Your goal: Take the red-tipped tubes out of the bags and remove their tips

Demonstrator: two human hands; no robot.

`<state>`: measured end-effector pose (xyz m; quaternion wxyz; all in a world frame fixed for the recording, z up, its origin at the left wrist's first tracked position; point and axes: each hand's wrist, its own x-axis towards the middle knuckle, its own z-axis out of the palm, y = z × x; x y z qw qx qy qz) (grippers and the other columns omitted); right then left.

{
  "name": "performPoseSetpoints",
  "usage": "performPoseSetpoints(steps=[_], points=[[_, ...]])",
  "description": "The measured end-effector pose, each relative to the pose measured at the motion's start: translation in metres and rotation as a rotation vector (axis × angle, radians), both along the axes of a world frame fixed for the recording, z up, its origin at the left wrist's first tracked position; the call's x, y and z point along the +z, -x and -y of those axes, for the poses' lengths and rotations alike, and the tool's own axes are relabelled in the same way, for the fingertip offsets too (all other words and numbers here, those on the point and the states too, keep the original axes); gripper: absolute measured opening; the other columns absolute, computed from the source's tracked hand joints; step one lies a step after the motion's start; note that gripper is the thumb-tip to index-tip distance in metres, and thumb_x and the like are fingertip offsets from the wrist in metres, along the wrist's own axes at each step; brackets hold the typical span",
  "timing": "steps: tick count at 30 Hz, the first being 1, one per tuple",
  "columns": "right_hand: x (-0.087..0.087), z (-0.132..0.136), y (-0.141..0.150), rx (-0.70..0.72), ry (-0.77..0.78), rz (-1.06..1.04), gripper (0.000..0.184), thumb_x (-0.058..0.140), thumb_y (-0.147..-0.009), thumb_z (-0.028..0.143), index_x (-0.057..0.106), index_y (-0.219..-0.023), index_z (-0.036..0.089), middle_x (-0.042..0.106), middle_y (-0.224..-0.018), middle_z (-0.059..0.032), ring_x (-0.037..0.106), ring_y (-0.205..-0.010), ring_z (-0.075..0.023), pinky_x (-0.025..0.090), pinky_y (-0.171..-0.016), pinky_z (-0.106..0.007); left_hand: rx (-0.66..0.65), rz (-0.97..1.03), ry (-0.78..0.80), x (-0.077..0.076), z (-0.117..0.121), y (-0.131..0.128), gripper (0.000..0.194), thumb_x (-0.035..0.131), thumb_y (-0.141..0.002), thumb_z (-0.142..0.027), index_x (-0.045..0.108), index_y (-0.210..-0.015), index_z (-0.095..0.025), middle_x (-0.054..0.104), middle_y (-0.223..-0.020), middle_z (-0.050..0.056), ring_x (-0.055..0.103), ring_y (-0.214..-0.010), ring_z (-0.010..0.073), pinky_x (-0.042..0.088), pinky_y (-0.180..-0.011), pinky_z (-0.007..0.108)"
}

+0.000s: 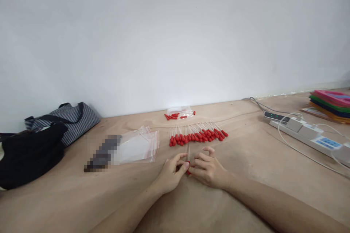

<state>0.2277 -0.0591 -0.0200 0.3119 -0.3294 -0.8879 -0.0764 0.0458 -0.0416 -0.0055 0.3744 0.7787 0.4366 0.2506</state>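
A pale stick with a red tip (188,162) stands between my two hands, its shaft pointing away from me. My left hand (172,170) pinches the red end, thumb on top. From the other side, the fingers of my right hand (208,168) close against the same red end; its little finger is raised and curled. Just beyond my fingertips lies a row of red-tipped sticks (201,136), side by side, red ends towards me. Left of the row are clear zip-lock bags (138,145) in a loose, overlapping stack.
Near the wall lies a bag with more red-tipped pieces (179,113). A pixelated dark object (105,153) touches the bags. Black cloth (32,156) and a striped bag (82,122) occupy the left. Rightwards are a power strip (308,138) with cables and colourful stacked sheets (332,107).
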Motion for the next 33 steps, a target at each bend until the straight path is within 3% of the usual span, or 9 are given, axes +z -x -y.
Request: performPoseSetpoints(steps=[5, 10, 13, 16, 19, 25, 30, 33], points=[[0.008, 0.000, -0.003, 0.096, 0.094, 0.013, 0.020, 0.043, -0.085, 0.030, 0.063, -0.085, 0.028, 0.063, -0.074, 0.0012, 0.050, -0.079, -0.0139, 0.026, -0.082, -0.036, 0.000, 0.031, -0.030, -0.010, -0.002, 0.003, 0.037, 0.048, -0.079, -0.036, 0.045, -0.111, -0.017, 0.066, -0.074, 0.002, 0.058, -0.068, 0.0148, 0.043, -0.067, 0.027], [0.006, -0.003, -0.011, -0.101, 0.004, -0.077, 0.023, 0.041, -0.084, 0.025, 0.063, -0.079, 0.022, 0.061, -0.077, -0.0030, 0.050, -0.074, -0.0145, 0.028, -0.077, -0.035, 0.038, -0.022, -0.153, -0.011, -0.003, 0.002, 0.020, 0.044, -0.081, -0.032, 0.055, -0.089, -0.017, 0.060, -0.068, 0.001, 0.055, -0.064, 0.0133, 0.042, -0.062, 0.025], [0.005, -0.006, -0.010, -0.200, -0.087, -0.093, 0.022, 0.043, -0.084, 0.027, 0.061, -0.096, 0.024, 0.061, -0.095, -0.0057, 0.050, -0.091, -0.0184, 0.024, -0.085, -0.039, 0.071, -0.129, -0.288, -0.001, -0.005, 0.000, 0.020, 0.044, -0.081, -0.030, 0.059, -0.085, -0.018, 0.056, -0.070, 0.001, 0.053, -0.065, 0.0137, 0.041, -0.060, 0.025], [0.005, -0.011, -0.007, -0.175, -0.093, -0.068, 0.027, 0.045, -0.085, 0.030, 0.055, -0.110, 0.026, 0.060, -0.106, -0.0048, 0.046, -0.104, -0.0207, 0.014, -0.092, -0.043, 0.051, -0.256, -0.408, 0.008, -0.009, 0.000, 0.020, 0.046, -0.080, -0.028, 0.063, -0.086, -0.019, 0.055, -0.075, 0.003, 0.053, -0.070, 0.0156, 0.041, -0.066, 0.028], [0.004, -0.015, -0.005, -0.141, -0.016, -0.056, 0.023, 0.045, -0.085, 0.029, 0.058, -0.104, 0.028, 0.065, -0.090, -0.0013, 0.049, -0.097, -0.0186, 0.010, -0.094, -0.044, 0.011, -0.306, -0.490, 0.008, -0.013, 0.002, 0.021, 0.049, -0.080, -0.026, 0.063, -0.093, -0.020, 0.057, -0.079, 0.004, 0.054, -0.076, 0.0175, 0.040, -0.072, 0.032], [-0.005, -0.023, -0.005, -0.153, 0.086, -0.090, 0.017, 0.051, -0.082, 0.035, 0.064, -0.091, 0.029, 0.059, -0.067, 0.0015, 0.048, -0.075, -0.0137, 0.018, -0.087, -0.040, 0.016, -0.275, -0.680, -0.003, -0.016, 0.005, 0.017, 0.056, -0.077, -0.027, 0.063, -0.092, -0.021, 0.061, -0.078, 0.002, 0.054, -0.076, 0.0177, 0.039, -0.072, 0.034], [-0.006, -0.025, -0.001, -0.163, 0.027, -0.119, 0.015, 0.050, -0.083, 0.029, 0.064, -0.087, 0.027, 0.060, -0.067, 0.0019, 0.048, -0.071, -0.0120, 0.019, -0.086, -0.038, 0.080, -0.273, -0.778, -0.007, -0.018, 0.005, 0.009, 0.061, -0.074, -0.028, 0.066, -0.080, -0.023, 0.063, -0.074, 0.001, 0.056, -0.074, 0.0180, 0.040, -0.070, 0.035], [-0.004, -0.025, 0.004, -0.173, -0.075, -0.114, 0.014, 0.051, -0.083, 0.027, 0.063, -0.088, 0.027, 0.061, -0.065, 0.0030, 0.049, -0.068, -0.0118, 0.017, -0.090, -0.040, 0.114, -0.257, -0.831, -0.007, -0.019, 0.005, 0.009, 0.060, -0.075, -0.026, 0.066, -0.081, -0.025, 0.066, -0.079, 0.000, 0.057, -0.080, 0.0187, 0.038, -0.080, 0.041]])
